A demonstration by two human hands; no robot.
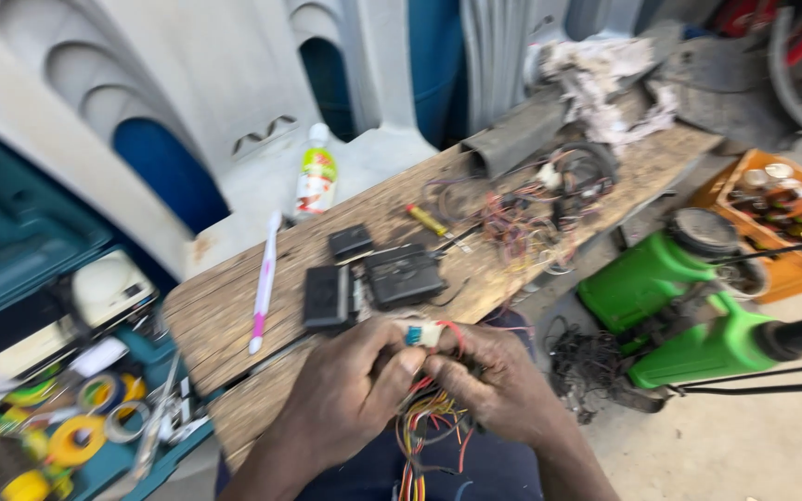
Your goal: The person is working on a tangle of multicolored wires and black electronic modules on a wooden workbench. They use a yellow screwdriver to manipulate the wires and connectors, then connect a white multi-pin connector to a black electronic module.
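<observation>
Hands meet at lower centre: left hand [350, 390] and right hand [498, 380] both pinch a white connector [424, 332] on a multicoloured wire harness [429, 422], apparently sorting wires; black modules [373, 278] lie above.

A white plug [424, 333] with a blue spot is sitting above a bundle of wires [429, 429] that is showing red, orange, yellow and black. Three black boxes [403, 276] are lying on a pale brown, grainy wooden board [225, 311]. A toothbrush [265, 281] is showing white and pink. A screwdriver [427, 221] is showing a yellow handle with a red band. A white bottle [316, 173] is wearing a green, yellow and red label. A bright green container [647, 276] is carrying a black cap. Yellow tape rolls [76, 439] are lying in a teal case [11, 227]. An orange crate [777, 223] is standing at the right.
</observation>
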